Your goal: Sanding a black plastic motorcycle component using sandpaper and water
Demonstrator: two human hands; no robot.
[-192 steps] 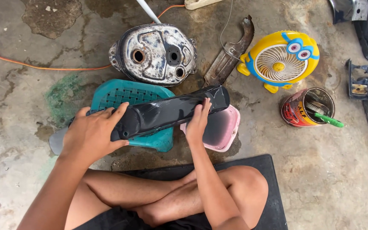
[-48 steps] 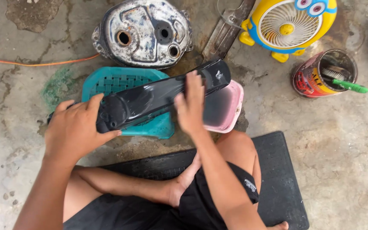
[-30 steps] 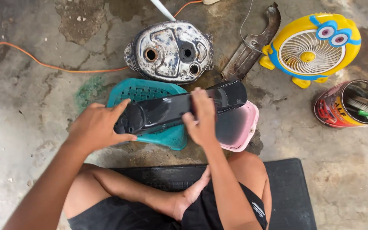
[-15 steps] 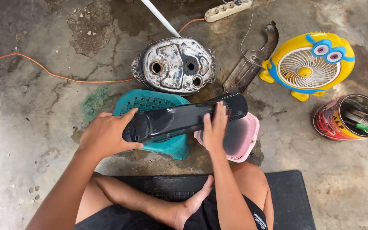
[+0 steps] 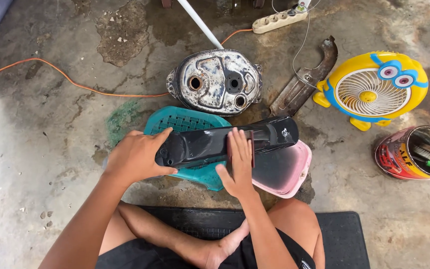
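Glossy black plastic panel [image 5: 225, 142] (stiff, light, slippery, I judge): my left hand [image 5: 135, 157] clasps its end; my right hand [image 5: 238, 162] lies flat mid-length.

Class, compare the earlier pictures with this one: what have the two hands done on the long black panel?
The right hand slid left along the long glossy black plastic panel, from its right end to its middle, palm flat. The left hand kept gripping the left end; the panel stayed across the teal plastic basket.

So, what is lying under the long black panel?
Under the black panel show a teal basket-like stool and a pink container. The panel and both hands cover their middle parts.
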